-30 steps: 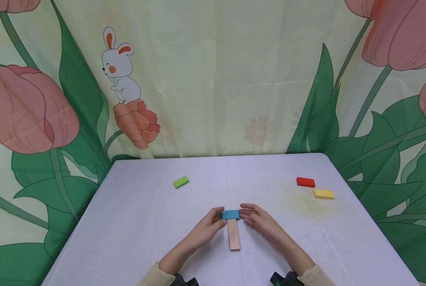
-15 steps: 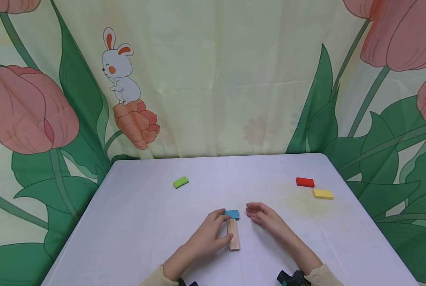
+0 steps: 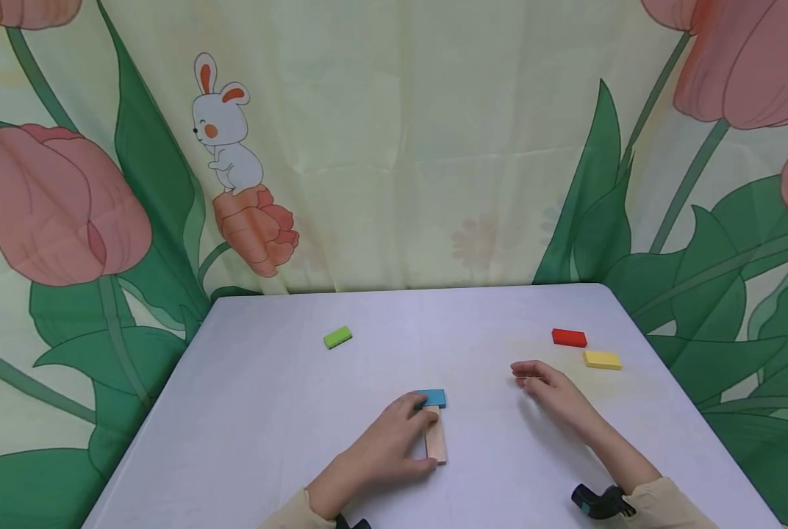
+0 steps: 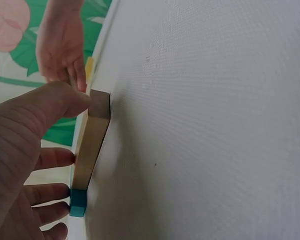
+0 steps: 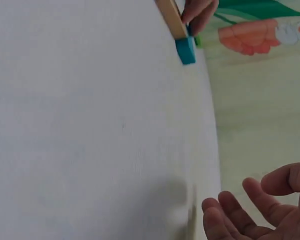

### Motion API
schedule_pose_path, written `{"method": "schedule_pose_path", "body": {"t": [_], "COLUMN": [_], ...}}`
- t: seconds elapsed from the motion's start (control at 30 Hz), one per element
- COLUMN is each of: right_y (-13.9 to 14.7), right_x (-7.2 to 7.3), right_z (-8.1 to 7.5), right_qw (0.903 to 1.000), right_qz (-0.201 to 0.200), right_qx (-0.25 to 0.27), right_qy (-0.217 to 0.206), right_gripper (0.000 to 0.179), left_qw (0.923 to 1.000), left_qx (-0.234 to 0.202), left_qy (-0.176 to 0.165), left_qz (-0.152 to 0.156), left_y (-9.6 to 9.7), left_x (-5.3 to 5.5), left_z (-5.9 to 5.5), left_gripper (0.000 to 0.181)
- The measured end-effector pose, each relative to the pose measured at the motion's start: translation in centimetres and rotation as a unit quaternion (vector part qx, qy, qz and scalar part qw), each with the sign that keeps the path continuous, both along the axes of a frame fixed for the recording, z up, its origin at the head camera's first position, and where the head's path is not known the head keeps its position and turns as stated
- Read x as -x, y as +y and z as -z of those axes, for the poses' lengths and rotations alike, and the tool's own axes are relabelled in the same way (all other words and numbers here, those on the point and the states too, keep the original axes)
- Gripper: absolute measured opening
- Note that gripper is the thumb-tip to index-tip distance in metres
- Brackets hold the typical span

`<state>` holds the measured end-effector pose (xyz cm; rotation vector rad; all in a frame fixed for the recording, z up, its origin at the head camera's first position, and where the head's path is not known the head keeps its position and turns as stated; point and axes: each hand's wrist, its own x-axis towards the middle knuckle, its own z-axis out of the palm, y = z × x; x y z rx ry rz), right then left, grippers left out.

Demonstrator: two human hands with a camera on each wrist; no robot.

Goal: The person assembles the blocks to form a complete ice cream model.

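A plain wooden block (image 3: 437, 444) lies lengthwise on the white table, and a blue block (image 3: 436, 398) lies crosswise against its far end, making a T. My left hand (image 3: 389, 442) rests along the left of both. In the left wrist view its thumb touches the near end of the wooden block (image 4: 92, 145), while fingertips meet the side of the blue block (image 4: 78, 202). My right hand (image 3: 559, 397) hovers over the table to the right, holding nothing, fingers loosely extended. Beyond it lie a yellow block (image 3: 602, 359) and a red block (image 3: 569, 338).
A green block (image 3: 337, 337) lies at the back left of the table (image 3: 268, 411). Behind the table's far edge hangs a curtain (image 3: 394, 147) printed with tulips and a rabbit.
My right hand has left the blue block's right side and moved right, towards the yellow and red blocks. My left hand has shifted nearer, its thumb now by the wooden block's near end.
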<state>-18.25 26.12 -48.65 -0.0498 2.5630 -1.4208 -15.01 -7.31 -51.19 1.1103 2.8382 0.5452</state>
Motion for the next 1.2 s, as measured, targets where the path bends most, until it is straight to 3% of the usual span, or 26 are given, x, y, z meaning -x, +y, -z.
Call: {"method": "schedule_pose_path", "body": {"t": [0.17, 0.37, 0.6, 0.77, 1.2], "right_y": [3.3, 7.3, 10.8, 11.9, 11.9], "right_x": [0.3, 0.9, 1.3, 1.1, 1.1], "right_z": [-0.4, -0.4, 0.2, 1.0, 1.7], "right_qw": [0.9902, 0.9759, 0.9634, 0.954, 0.9548], "right_qz": [0.024, 0.047, 0.091, 0.097, 0.089], "right_qx": [-0.12, -0.189, -0.235, -0.27, -0.266], "right_qy": [0.067, 0.097, 0.091, 0.088, 0.098], "right_gripper": [0.039, 0.043, 0.048, 0.048, 0.042], "left_qw": [1.0, 0.9999, 0.9994, 0.998, 0.997], "left_qx": [0.006, 0.01, 0.027, 0.042, 0.051], "left_qy": [0.0, 0.012, 0.022, 0.047, 0.057], "left_qz": [-0.001, 0.0, 0.001, 0.011, 0.015], "left_y": [0.2, 0.2, 0.1, 0.0, 0.0], "left_x": [0.1, 0.0, 0.0, 0.2, 0.3], "left_z": [0.1, -0.1, -0.1, 0.2, 0.1], "left_gripper": [0.058, 0.059, 0.06, 0.06, 0.062]}}
